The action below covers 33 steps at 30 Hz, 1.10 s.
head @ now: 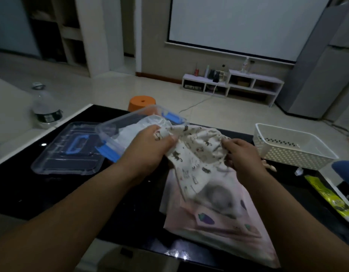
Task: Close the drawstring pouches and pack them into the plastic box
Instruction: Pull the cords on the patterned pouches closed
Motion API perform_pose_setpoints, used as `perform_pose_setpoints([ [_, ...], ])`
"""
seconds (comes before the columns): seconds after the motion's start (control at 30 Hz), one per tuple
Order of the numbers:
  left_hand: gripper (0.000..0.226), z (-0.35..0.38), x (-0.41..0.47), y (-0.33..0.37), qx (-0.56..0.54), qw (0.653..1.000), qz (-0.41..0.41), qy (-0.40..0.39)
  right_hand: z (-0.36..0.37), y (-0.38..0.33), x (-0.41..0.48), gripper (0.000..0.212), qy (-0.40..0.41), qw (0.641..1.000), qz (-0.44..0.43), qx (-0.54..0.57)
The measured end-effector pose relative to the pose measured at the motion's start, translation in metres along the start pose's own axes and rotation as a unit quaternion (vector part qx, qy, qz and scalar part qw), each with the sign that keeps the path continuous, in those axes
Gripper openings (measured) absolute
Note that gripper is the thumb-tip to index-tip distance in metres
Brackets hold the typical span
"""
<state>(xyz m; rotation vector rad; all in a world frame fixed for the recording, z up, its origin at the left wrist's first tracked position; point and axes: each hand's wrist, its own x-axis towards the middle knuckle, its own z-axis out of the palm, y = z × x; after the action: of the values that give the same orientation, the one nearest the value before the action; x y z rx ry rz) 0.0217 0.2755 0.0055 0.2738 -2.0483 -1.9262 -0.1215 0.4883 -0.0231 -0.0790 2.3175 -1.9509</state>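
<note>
Head view: animal-print pouch (197,152) in tight pinch between left hand (150,149) and right hand (243,157), beside plastic box (103,128).

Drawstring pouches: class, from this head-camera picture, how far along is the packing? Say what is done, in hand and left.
Done: a white pouch seems to lie in the plastic box, whose lid lies beside it. In hand: the left hand and right hand grip the animal-print pouch. Left: the pink pouches on the table are not yet packed.

Black table (32,193), clear lid (52,160), plastic box (110,126), white basket (291,152), pink pouches (228,228)
</note>
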Motion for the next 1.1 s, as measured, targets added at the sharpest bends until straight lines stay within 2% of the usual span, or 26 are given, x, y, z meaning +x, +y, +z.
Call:
perform_pose_setpoints([
  [0.13,0.004,-0.059,0.026,0.0,0.035,0.989,0.02,0.143,0.07,-0.043,0.029,0.016,-0.013,0.999,-0.047,-0.025],
  [0.2,0.014,-0.087,0.042,-0.009,0.047,0.978,-0.001,0.204,0.104,-0.062,0.045,0.016,-0.015,0.997,-0.068,-0.032],
  [0.3,0.018,-0.108,0.063,-0.02,0.026,0.974,-0.036,0.223,0.141,-0.079,0.068,0.016,-0.014,0.994,-0.08,-0.07],
  [0.37,0.02,-0.114,0.073,-0.024,0.054,0.973,-0.042,0.219,0.158,-0.081,0.089,0.02,-0.01,0.991,-0.084,-0.106],
  [0.43,0.035,-0.112,0.074,-0.026,0.164,0.96,-0.012,0.226,0.166,-0.078,0.103,0.021,-0.014,0.973,-0.088,-0.215],
  [0.5,0.057,-0.108,0.072,-0.025,0.369,0.898,0.052,0.234,0.173,-0.072,0.106,0.02,-0.003,0.92,-0.118,-0.373],
  [0.57,0.051,-0.1,0.07,-0.024,0.511,0.839,0.09,0.167,0.183,-0.069,0.098,0.036,-0.007,0.875,-0.195,-0.443],
  [0.63,0.035,-0.096,0.072,-0.027,0.566,0.821,0.036,0.061,0.204,-0.069,0.087,0.04,-0.081,0.849,-0.237,-0.465],
  [0.67,0.034,-0.095,0.073,-0.026,0.581,0.814,-0.003,0.015,0.215,-0.068,0.083,0.036,-0.128,0.832,-0.224,-0.491],
  [0.73,0.04,-0.093,0.072,-0.022,0.609,0.79,-0.052,-0.045,0.234,-0.062,0.08,0.035,-0.212,0.777,-0.157,-0.572],
  [0.8,0.04,-0.091,0.071,-0.016,0.636,0.766,-0.058,-0.073,0.243,-0.057,0.079,0.046,-0.261,0.726,-0.091,-0.63],
  [0.87,0.04,-0.087,0.071,-0.012,0.657,0.745,-0.061,-0.097,0.244,-0.056,0.08,0.054,-0.283,0.697,-0.065,-0.656],
  [0.93,0.04,-0.087,0.071,-0.013,0.657,0.744,-0.068,-0.101,0.245,-0.057,0.077,0.053,-0.283,0.7,-0.072,-0.652],
  [1.0,0.04,-0.087,0.071,-0.016,0.632,0.767,-0.075,-0.083,0.244,-0.056,0.074,0.043,-0.258,0.733,-0.098,-0.622],
  [1.03,0.04,-0.086,0.071,-0.016,0.618,0.779,-0.076,-0.075,0.243,-0.056,0.073,0.038,-0.245,0.738,-0.114,-0.618],
  [1.1,0.04,-0.084,0.069,-0.019,0.607,0.788,-0.077,-0.067,0.24,-0.052,0.069,0.032,-0.237,0.734,-0.141,-0.621],
])
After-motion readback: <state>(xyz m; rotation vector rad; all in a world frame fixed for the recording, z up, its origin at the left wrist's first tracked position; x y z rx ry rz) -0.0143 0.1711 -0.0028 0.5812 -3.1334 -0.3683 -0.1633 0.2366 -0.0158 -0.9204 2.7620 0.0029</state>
